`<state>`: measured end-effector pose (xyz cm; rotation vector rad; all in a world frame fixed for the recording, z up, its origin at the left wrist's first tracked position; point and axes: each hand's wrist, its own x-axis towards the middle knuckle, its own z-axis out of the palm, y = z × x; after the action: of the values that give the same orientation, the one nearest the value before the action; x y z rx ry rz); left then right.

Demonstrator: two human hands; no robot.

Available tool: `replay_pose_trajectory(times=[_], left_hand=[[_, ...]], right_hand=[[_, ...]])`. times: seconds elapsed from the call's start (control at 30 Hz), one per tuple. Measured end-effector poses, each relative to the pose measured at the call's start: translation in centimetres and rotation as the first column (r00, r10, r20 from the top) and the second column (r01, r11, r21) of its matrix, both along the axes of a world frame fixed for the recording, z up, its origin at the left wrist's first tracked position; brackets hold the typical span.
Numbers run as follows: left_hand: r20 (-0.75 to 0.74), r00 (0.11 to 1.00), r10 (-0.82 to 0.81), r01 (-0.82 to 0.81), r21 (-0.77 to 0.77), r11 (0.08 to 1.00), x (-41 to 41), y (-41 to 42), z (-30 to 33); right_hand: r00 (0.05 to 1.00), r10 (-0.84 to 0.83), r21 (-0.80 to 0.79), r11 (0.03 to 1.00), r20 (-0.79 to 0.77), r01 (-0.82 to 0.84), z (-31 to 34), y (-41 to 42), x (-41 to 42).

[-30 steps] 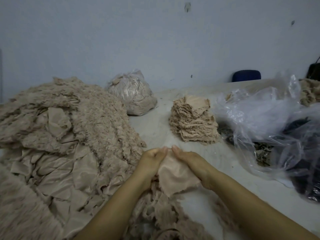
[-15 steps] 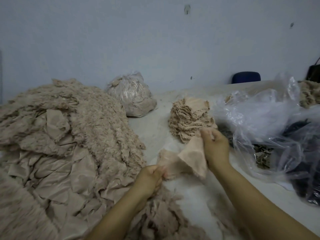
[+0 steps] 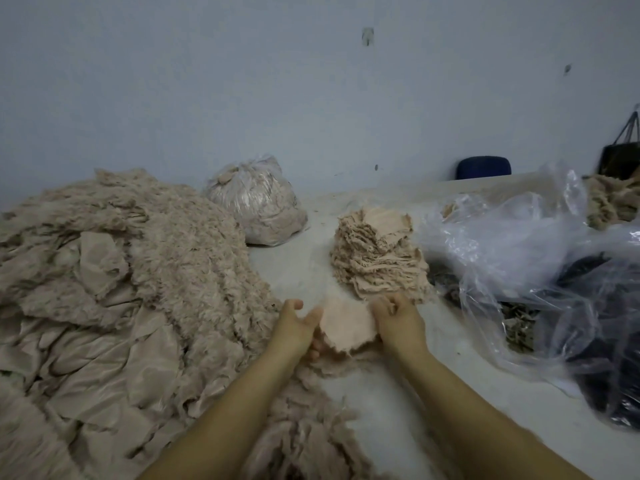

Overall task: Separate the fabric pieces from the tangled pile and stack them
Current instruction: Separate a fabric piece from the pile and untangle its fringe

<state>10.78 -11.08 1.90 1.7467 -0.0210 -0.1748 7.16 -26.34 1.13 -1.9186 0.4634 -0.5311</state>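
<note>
1. The left hand (image 3: 294, 325) and right hand (image 3: 398, 320) are holding one fabric piece (image 3: 348, 329) between them; the left fingers are curling under its left edge with the thumb on top, while the right fingers are curling over its right edge; both are pinching it rather than lying flat.
2. The piece is hanging spread between the two sets of fingertips, just short of the stack (image 3: 377, 258), which is standing beyond the right fingers; the tangled pile (image 3: 114, 278) is lying well out past the left fingers.
3. The step in hand, as I judge it, is flattening the piece for stacking; keeping both edges taut should be smoothing out folds; looser scraps are lying below the wrists, so lifting clear of them matters.
4. Laying it squarely on the stack's top should be keeping the stack from leaning.
</note>
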Motion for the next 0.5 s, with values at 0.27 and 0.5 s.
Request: replay_pose_trajectory(times=[0.27, 0.5], left_hand=[[-0.023, 0.433, -0.901, 0.808, 0.454, 0.376, -5.8, 8.2, 2.3], [0.192, 0.789, -0.584, 0.422, 0.521, 0.742, -5.8, 8.6, -2.7]], right_hand=[[0.700, 0.713, 0.067, 0.701, -0.047, -0.710, -1.2, 2.0, -6.8], [0.249, 0.939, 0.176, 0.294, -0.239, -0.940, -0.5, 1.6, -8.8]])
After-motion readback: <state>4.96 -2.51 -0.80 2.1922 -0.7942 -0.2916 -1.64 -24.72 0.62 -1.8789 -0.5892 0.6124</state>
